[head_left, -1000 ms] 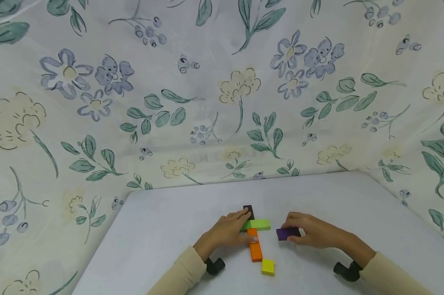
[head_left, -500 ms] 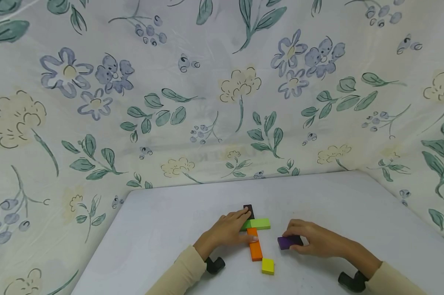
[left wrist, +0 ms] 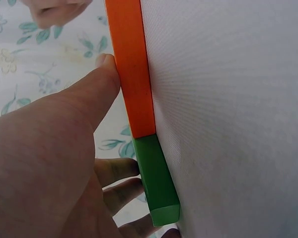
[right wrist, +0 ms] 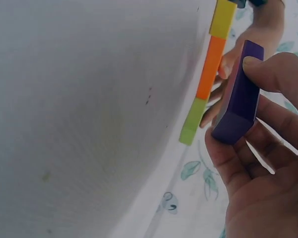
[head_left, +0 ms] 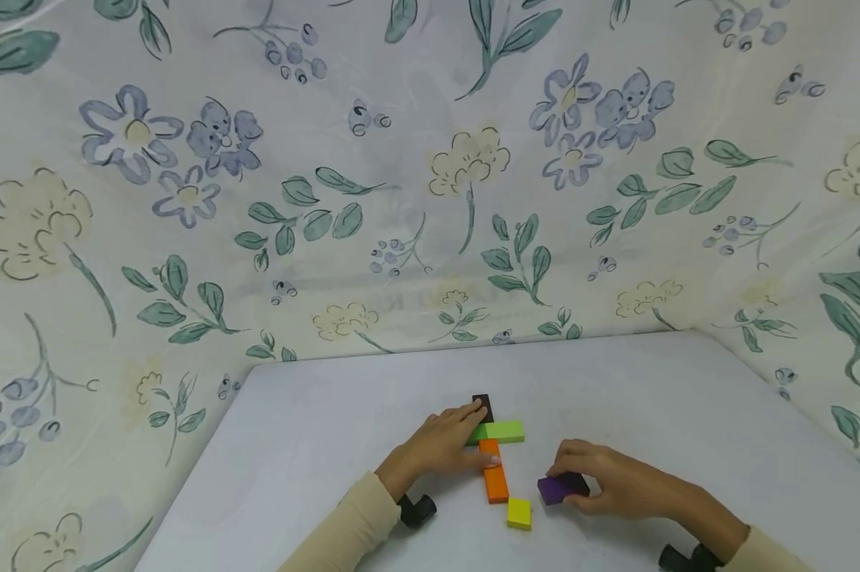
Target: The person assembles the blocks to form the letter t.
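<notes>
Pinched between the thumb and fingers of my right hand [head_left: 608, 477] is a purple block [head_left: 554, 489], just off to the right of the other blocks. In the right wrist view the purple block [right wrist: 244, 99] looks held clear of the table. My left hand [head_left: 437, 443] rests over the left side of a row of blocks. Its fingers reach a black block [head_left: 481, 401] and a dark green block [left wrist: 156, 171], and its thumb touches an orange piece [head_left: 495, 483]. A light green block [head_left: 507, 431] lies to the right of the dark green one. A yellow block [head_left: 518, 514] sits at the orange piece's near end.
The blocks lie on a white table [head_left: 344, 405]. Floral cloth [head_left: 401, 199] hangs behind it and at both sides. A black wrist camera [head_left: 417, 512] sits under the left wrist, and another black camera [head_left: 680, 558] under the right.
My right hand has moved toward the near edge and slightly right, carrying the purple block with it. The left hand and the row of blocks have stayed in place.
</notes>
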A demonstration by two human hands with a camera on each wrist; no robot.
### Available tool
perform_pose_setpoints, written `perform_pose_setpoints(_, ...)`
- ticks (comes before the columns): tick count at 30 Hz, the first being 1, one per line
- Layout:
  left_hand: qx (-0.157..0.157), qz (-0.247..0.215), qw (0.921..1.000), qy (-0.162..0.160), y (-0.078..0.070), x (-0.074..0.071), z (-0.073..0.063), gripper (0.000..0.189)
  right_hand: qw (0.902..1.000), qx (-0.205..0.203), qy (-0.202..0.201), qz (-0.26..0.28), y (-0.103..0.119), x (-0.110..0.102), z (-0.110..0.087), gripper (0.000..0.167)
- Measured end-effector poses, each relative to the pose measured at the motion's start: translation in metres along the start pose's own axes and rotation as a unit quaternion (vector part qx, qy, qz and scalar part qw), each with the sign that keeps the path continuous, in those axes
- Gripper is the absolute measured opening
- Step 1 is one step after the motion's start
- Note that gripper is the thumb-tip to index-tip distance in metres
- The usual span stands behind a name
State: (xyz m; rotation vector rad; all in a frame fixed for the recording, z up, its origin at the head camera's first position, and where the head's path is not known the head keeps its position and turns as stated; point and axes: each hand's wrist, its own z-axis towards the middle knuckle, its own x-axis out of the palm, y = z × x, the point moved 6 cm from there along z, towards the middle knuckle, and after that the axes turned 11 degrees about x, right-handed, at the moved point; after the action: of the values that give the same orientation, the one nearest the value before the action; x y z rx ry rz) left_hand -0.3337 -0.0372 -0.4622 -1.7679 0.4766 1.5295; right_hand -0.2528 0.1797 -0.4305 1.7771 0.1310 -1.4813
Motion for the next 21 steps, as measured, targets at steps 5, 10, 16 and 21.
perform_pose_setpoints(5, 0.002, 0.001, 1.0, -0.001, 0.0, -0.002, 0.0, 0.086, 0.9998, -0.019, 0.002, 0.005, 0.003, 0.005, 0.0, 0.027)
perform_pose_setpoints(10, 0.002, 0.001, 1.0, -0.003, 0.001, 0.0, 0.001, 0.086, 0.999, -0.045, -0.003, 0.001, 0.006, 0.011, 0.0, 0.026)
perform_pose_setpoints(16, 0.0, 0.004, 1.0, -0.001, 0.002, 0.003, 0.002, 0.085, 0.9995, -0.029, 0.007, 0.006, 0.002, 0.015, 0.0, 0.027)
perform_pose_setpoints(21, -0.005, 0.0, 1.0, 0.0, 0.003, 0.002, 0.002, 0.086, 0.9997, -0.02, 0.015, 0.006, 0.0, 0.019, 0.001, 0.027)
